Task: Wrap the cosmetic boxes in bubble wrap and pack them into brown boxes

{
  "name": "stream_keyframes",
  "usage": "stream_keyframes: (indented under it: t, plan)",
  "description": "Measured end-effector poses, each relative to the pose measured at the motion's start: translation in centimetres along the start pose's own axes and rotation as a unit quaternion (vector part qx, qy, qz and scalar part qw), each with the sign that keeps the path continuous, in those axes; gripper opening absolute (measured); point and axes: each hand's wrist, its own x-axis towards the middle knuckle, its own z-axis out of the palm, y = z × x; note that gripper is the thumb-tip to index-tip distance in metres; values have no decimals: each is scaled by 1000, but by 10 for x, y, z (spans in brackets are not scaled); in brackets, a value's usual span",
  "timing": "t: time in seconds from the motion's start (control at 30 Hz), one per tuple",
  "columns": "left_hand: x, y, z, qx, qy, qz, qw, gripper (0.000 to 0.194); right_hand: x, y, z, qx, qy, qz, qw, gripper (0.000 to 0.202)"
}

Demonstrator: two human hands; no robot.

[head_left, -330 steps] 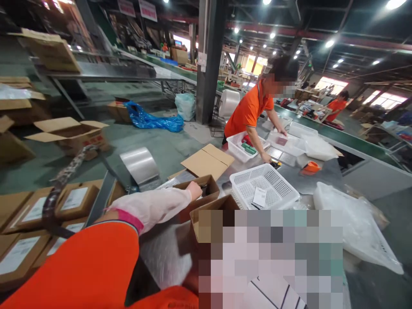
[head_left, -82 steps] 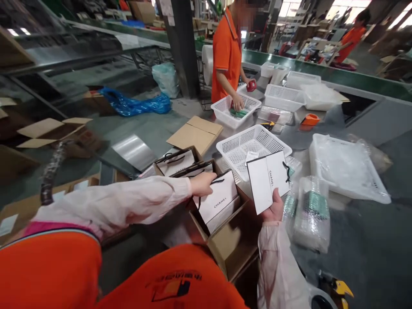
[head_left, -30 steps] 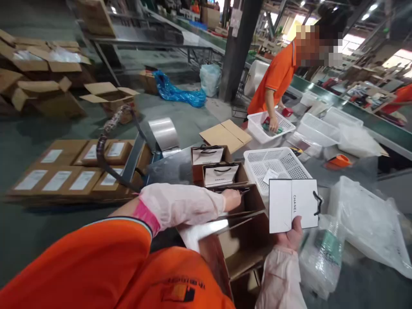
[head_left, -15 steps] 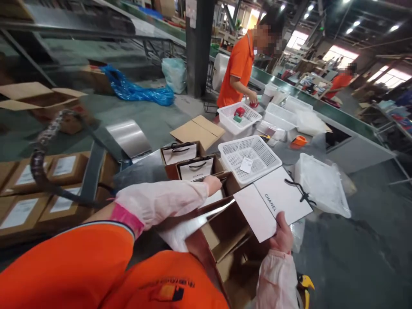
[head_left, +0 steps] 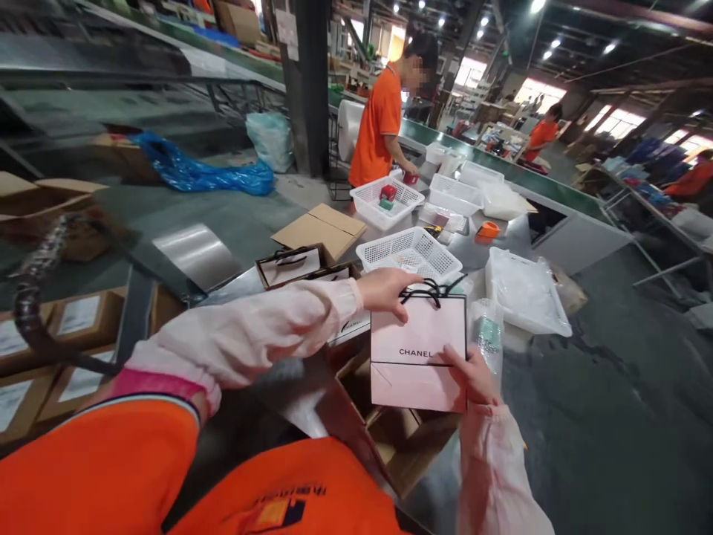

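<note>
A white paper bag (head_left: 415,323) with black cord handles and CHANEL lettering stands upright between my hands, its lower part folded along a line. My left hand (head_left: 384,290) is closed at its top left corner, thumb in front. My right hand (head_left: 474,375) grips the right side, thumb over the front and the other fingers partly hidden. Below the bag are open cardboard boxes (head_left: 406,453) with bare insides showing. Further left, similar paper bags (head_left: 292,265) sit in boxes, partly covered by my left arm.
A white perforated basket (head_left: 445,260) lies behind the bag. Bubble-wrapped goods (head_left: 490,327) and a white tray (head_left: 526,297) are to the right. Flat cardboard (head_left: 320,232) lies beyond the boxes. A co-worker in orange (head_left: 376,126) handles a red item at another basket (head_left: 387,212).
The paper bag has moved left and turned from tilted to upright. My left hand has left the box with a bag and taken hold of this bag's top. The view has shifted right.
</note>
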Motion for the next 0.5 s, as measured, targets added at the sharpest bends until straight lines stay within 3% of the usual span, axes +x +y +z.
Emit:
stream_keyframes:
  t: [0.1,0.17,0.33,0.5]
  plan:
    - [-2,-1,9,-24,-75,-47,996,33,-7,1,-5,78,-1,34,996,52]
    - [-10,-2,21,-26,-51,-55,997,21,-11,5,-10,78,8,55,995,47]
    - [-30,10,42,-65,40,-36,996,27,-20,19,-19,36,35,7,999,43]
    - [-36,18,19,-172,52,6,984,26,-21,17,-31,37,65,-65,995,48]
